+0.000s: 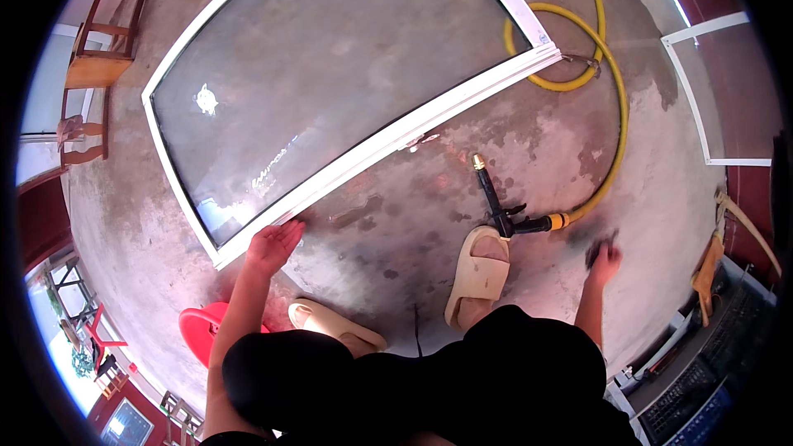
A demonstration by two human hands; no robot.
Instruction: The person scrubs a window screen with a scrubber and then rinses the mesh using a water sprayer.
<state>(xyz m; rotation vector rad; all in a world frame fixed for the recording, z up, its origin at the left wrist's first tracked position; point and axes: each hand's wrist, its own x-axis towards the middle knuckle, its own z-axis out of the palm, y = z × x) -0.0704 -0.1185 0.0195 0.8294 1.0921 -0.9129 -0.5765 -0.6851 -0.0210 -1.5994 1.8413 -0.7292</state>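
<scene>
A white-framed glass window sash (396, 144) spans the upper left and middle, wet marks and glare showing on its pane. At the sash's near lower-left corner, my left hand (274, 246) is beside or under the frame, fingers extended; contact is hard to judge. Over the floor at the right, my right hand (606, 261) grips a small dark object (596, 252), too blurred to name. Between my hands lies a black spray gun (499, 207) with a brass nozzle, joined to a yellow hose (621, 130). Its handle is close to the toe of my right slipper.
Beige slippers (461, 288) are on my feet. A red plastic basin or stool (201, 328) is by my left forearm. Wooden chairs (99, 71) stand at the left. Another white frame (691, 93) leans at the right, above stored items. The concrete floor has wet patches.
</scene>
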